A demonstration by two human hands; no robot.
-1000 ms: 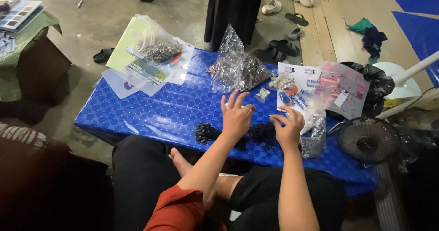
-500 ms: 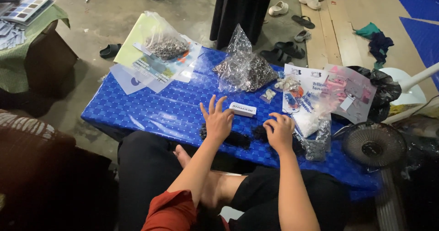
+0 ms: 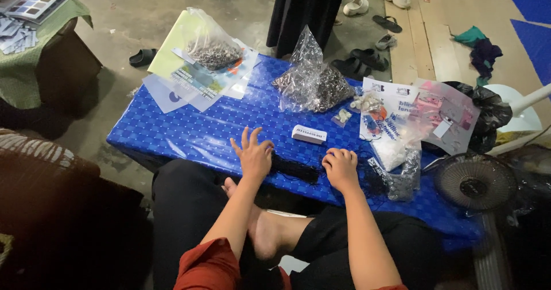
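Note:
My left hand (image 3: pixel 252 155) lies flat, fingers spread, on one end of a black stringy bundle (image 3: pixel 295 168) on the low blue patterned table (image 3: pixel 189 132). My right hand (image 3: pixel 341 168) rests curled on the table at the bundle's other end, beside more dark material (image 3: pixel 376 182); whether it grips anything is unclear. A small white box (image 3: pixel 309 134) lies just beyond the hands. Further back stands a clear bag of small dark metal parts (image 3: pixel 310 83).
Another clear bag of small parts (image 3: pixel 212 49) sits on papers at the table's far left. Printed packets and small plastic bags (image 3: pixel 402 121) crowd the right side. A floor fan (image 3: pixel 475 182) stands at right. Sandals (image 3: pixel 367 57) lie on the floor behind.
Both hands have drawn back toward me and apart along the black bundle. The small white box, hidden one second ago, now lies in the open beyond them.

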